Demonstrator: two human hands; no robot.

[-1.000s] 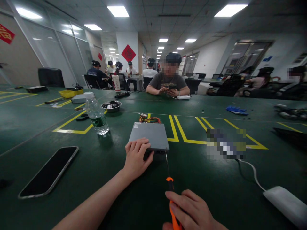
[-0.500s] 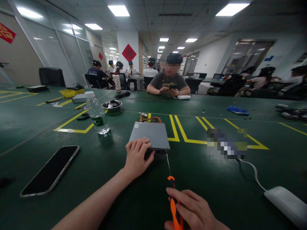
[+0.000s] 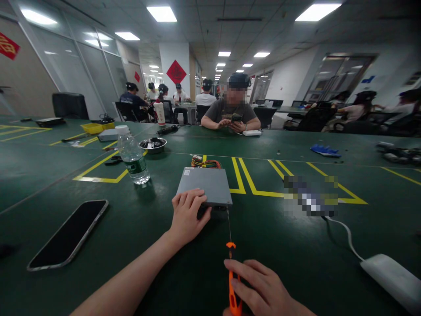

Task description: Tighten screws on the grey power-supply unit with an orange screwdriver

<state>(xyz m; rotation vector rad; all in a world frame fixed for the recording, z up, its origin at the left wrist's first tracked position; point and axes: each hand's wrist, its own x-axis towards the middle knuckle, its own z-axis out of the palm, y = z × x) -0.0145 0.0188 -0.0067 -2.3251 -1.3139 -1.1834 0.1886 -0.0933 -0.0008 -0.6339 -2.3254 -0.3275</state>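
Observation:
A grey metal computer power supply [image 3: 210, 182] lies flat on the green table, its bundle of coloured cables [image 3: 207, 162] at the far side. Across its near left edge rests my left hand [image 3: 189, 215], fingers on the top and thumb at the front face, gripping it. My right hand [image 3: 259, 285] is closed around the orange and black handle of a screwdriver [image 3: 234, 285]. The screwdriver's thin shaft points away from me, and its tip meets the front face near the right corner. Whether it sits in a screw is too small to tell.
Left of the power supply stand a water bottle [image 3: 133, 158] and a metal bowl [image 3: 153, 145] of small parts; a phone [image 3: 69, 235] lies nearer. On the right are a white power bank-like block [image 3: 391, 281] with a cable and a blue glove [image 3: 325, 151]. A person [image 3: 230, 109] sits opposite.
The screwdriver's handle has turned in my right hand and swung slightly left, so its shaft is more upright in view. My left hand and the power supply stay in place.

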